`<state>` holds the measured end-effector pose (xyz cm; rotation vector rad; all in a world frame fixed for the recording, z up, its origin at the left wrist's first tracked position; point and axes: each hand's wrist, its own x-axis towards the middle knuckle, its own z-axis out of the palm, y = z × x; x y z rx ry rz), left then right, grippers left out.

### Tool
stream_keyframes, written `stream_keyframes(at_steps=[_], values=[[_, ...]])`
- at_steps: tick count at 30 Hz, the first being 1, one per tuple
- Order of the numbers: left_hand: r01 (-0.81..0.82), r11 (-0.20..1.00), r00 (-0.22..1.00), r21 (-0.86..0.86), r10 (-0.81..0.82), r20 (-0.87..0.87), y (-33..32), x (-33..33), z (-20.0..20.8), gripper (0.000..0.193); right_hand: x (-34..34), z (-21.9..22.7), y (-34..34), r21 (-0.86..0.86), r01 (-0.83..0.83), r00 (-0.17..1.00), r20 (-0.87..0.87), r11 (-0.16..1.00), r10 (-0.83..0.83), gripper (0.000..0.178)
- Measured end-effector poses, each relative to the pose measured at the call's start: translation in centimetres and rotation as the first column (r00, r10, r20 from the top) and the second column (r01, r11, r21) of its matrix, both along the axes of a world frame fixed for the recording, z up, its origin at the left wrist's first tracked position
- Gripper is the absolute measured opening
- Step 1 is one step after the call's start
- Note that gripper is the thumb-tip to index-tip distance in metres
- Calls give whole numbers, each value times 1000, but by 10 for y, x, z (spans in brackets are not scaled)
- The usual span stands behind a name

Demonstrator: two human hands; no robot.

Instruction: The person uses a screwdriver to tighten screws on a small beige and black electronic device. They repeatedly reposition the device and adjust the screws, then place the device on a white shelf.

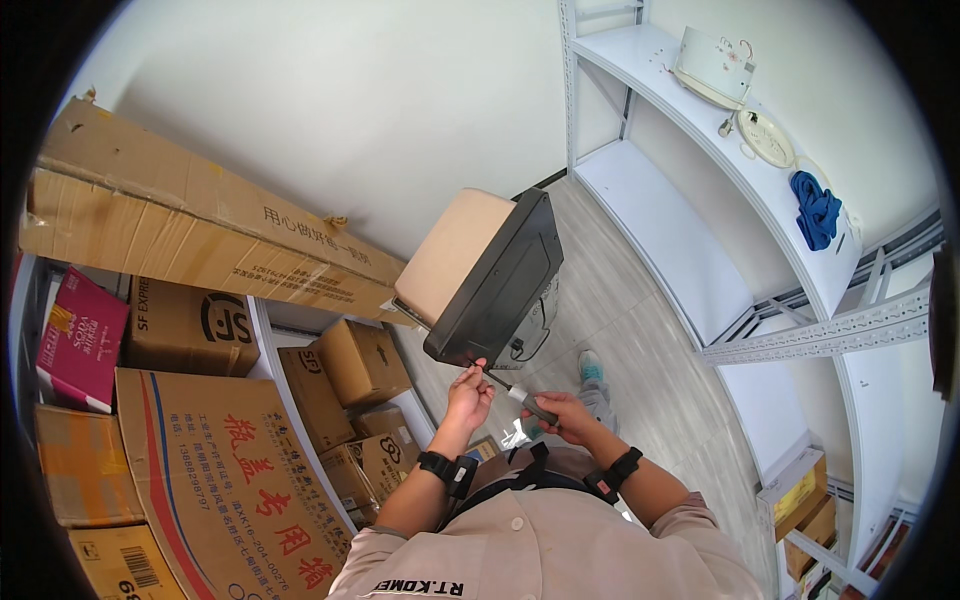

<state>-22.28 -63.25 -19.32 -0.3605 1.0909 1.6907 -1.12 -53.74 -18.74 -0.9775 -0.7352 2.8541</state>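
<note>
A boxy appliance with a flat black panel point(505, 275) stands tilted in front of me, a beige block-shaped part point(462, 245) behind the panel. In my right hand point(570, 418) is a screwdriver point(518, 394) with a grey and white handle, its thin shaft pointing at the panel's near lower edge. My left hand point(467, 400) is at that same edge, beside the shaft's tip. Its fingertips are pinched together, and what they hold is too small to make out. A dark cable point(518, 350) hangs below the panel.
Cardboard boxes point(215, 470) fill the shelves on my left, with a long carton point(200, 225) lying on top. A white metal shelf point(690, 100) curves along the right, bearing a white appliance housing point(714, 68), an oval cream part point(765, 138) and a blue cloth point(816, 210).
</note>
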Motion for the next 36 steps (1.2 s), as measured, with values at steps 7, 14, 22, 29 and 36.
stream_keyframes(at_steps=[7, 14, 22, 29, 36], values=[[-20, 1000, 1000, 0, 20, -3, 0, 2, 2, 15, 1, 6, -1, 35, 7, 1000, 6, 999, -8, 39], [-24, 1000, 1000, -12, 24, -18, 3, 4, 4, 15, 4, 8, 1, 60, 2, 1000, 21, 998, -4, 39], [-30, 1000, 999, -4, 30, 25, 4, 3, 3, 14, 8, 6, 1, 42, -6, 1000, 24, 999, 5, 40], [-73, 996, 990, 61, 65, 123, 4, 5, 11, 22, 19, 1, 4, 69, -12, 999, -30, 998, 14, 40], [-32, 999, 999, 31, 31, 33, 3, 7, 10, 20, 23, 7, 9, 57, -11, 1000, -19, 998, 12, 39]])
